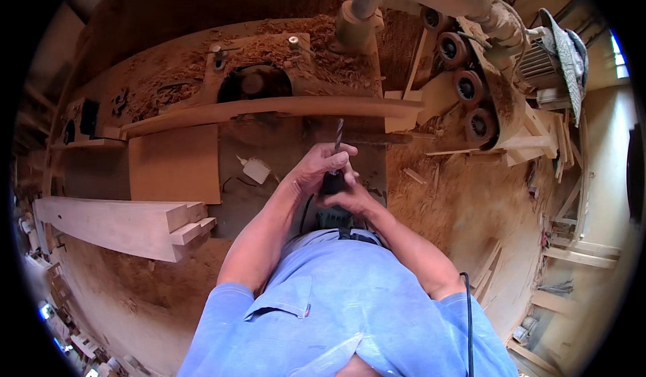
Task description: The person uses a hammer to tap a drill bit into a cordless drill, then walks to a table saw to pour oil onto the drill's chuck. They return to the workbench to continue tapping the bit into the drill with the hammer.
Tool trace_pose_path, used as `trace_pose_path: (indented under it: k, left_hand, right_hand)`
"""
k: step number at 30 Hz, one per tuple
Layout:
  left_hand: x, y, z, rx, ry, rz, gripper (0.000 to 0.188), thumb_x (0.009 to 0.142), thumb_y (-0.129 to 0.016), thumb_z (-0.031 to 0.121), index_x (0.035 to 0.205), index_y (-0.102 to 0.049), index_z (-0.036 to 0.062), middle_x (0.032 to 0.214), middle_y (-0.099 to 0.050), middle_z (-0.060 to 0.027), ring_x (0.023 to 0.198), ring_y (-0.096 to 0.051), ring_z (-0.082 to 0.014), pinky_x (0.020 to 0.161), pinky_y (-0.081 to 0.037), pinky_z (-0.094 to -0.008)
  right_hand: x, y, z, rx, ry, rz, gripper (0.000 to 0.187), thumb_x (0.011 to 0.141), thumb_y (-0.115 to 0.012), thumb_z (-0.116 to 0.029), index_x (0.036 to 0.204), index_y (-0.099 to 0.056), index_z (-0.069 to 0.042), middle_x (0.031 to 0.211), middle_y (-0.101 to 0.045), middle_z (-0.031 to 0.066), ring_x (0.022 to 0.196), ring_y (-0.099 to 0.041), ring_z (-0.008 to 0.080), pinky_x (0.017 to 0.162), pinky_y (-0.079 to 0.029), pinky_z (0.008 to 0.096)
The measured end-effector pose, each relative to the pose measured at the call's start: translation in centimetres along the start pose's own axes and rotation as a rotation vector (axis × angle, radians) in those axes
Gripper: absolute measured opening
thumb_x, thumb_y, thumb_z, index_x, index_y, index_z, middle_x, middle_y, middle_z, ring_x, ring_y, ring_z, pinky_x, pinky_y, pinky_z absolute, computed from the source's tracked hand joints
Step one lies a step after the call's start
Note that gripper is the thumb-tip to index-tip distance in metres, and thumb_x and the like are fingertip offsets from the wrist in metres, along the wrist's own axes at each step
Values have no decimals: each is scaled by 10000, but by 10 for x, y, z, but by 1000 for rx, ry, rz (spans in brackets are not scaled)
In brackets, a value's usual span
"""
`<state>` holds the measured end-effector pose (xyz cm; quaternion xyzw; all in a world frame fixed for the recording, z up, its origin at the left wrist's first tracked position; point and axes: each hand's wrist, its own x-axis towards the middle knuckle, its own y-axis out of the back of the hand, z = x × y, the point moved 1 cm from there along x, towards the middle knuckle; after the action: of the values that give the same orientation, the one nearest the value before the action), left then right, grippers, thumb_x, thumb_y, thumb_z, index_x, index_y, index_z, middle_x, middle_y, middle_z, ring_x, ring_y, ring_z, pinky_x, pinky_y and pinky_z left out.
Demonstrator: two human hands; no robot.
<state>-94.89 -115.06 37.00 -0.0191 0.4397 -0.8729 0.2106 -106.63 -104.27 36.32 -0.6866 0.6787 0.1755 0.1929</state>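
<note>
A power drill (330,217) with a dark chuck is held upright against my waist, its body partly hidden by my hands. From the chuck a twist drill bit (339,134) points away from me. My left hand (321,165) has its fingers closed round the base of the bit, just above the chuck. Lower down, my right hand (348,197) wraps the drill at its dark chuck. A dark cord hangs beside the drill on the left, and another dark cord runs over my right upper arm.
Ahead is a machine table strewn with shavings, bearing a long wooden fence (269,110). A white bottle (256,170) lies left of my hands. Stacked pale timbers (114,222) are at the left. A roller feeder (467,87) stands at the right; shavings cover the floor.
</note>
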Motion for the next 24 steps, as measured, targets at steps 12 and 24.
trace_pose_path:
  k: [12,24]
  left_hand:
    - [20,-38,-4,349,-118,824,373,1001,-685,348,837,-606,23,535,-457,-1,423,-450,-117,435,-381,-293]
    - [-34,-31,23,619,62,554,614,796,-790,114,1370,-599,5,1208,-688,-121,1090,-672,-262,970,-537,-372]
  right_hand:
    - [23,-12,15,-162,-96,198,306,586,-829,-161,832,-710,-22,827,-731,132,839,-723,257,749,-561,369]
    - [20,-3,-6,-110,-150,-63,352,602,-813,-121,929,-731,-20,864,-731,97,846,-698,221,771,-549,363]
